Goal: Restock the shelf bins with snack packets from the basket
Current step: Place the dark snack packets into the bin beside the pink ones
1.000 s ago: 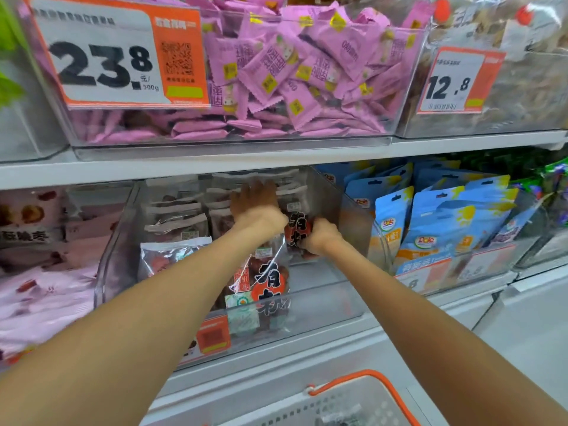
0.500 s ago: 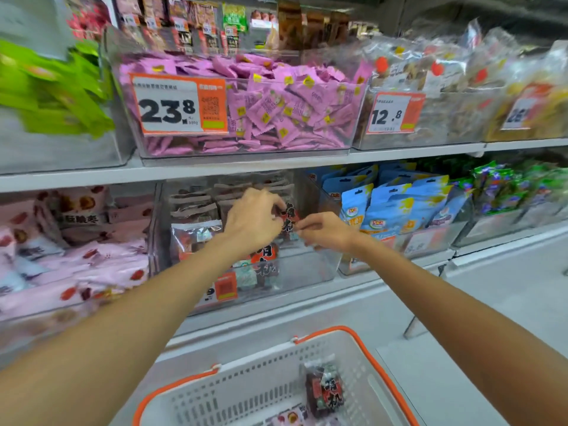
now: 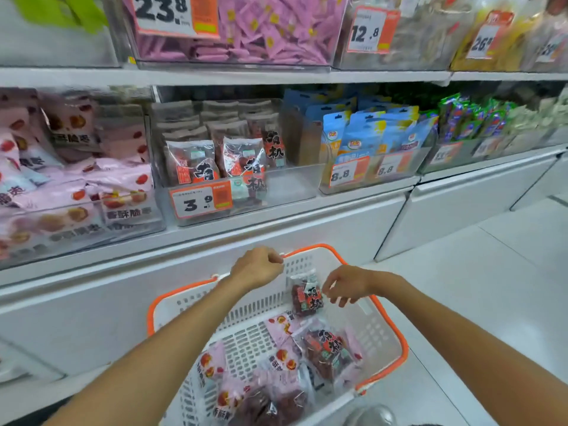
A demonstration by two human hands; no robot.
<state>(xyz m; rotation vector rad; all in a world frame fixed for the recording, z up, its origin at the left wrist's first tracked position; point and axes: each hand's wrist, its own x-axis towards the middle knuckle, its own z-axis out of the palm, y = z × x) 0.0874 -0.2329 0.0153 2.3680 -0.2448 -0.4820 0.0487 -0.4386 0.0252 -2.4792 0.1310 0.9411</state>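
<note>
A white basket with an orange rim stands on the floor below the shelf, holding several snack packets. One clear packet of dark red fruit with black characters leans upright against the basket's far wall. My left hand hovers just left of the packet's top, by the far rim, fingers curled in with nothing seen in them. My right hand hangs just right of the packet with bent, spread fingers close to its edge. The matching clear shelf bin, tagged 3.9, holds rows of the same packets at its left and back.
Pink packets and another dark fruit packet lie in the basket. A bin of pink packets sits to the left and a bin of blue pouches to the right. White cabinet fronts lie below, pale floor on the right.
Both hands have pulled out of the 3.9 bin and dropped to the basket, either side of the leaning packet. My view has tilted down with them.
</note>
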